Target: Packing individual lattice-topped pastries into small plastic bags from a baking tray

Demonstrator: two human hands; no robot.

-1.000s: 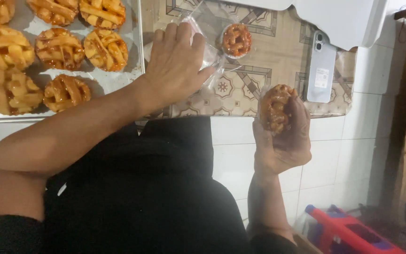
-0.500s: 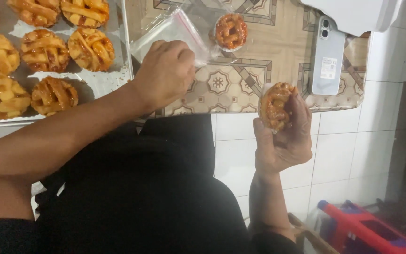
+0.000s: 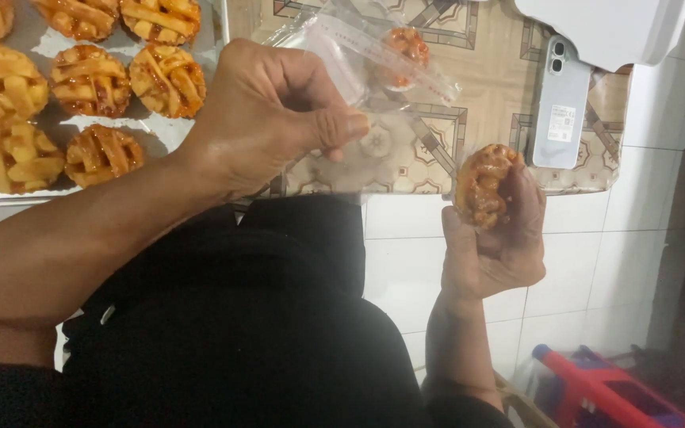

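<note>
Your right hand (image 3: 501, 246) is closed around a small lattice-topped tart (image 3: 484, 184), holding it up off the table, above the white tiled floor (image 3: 406, 269). It is sitting in much the same place it did a second ago.

Your left hand (image 3: 267, 119) is what has changed: a second ago it was lying flat on the pile of bags, and now it is pinching a clear plastic bag (image 3: 374, 150) between thumb and fingers and lifting it off the patterned table (image 3: 438, 32) toward the tart. The bag's mouth is too blurred to tell whether it is open.

Behind the bag, another tart (image 3: 407, 49) is lying already bagged. A pale phone (image 3: 560, 103) is resting to its right. Farther left, the metal tray (image 3: 65, 47) is carrying the unwrapped tarts (image 3: 89, 79) in rows.
</note>
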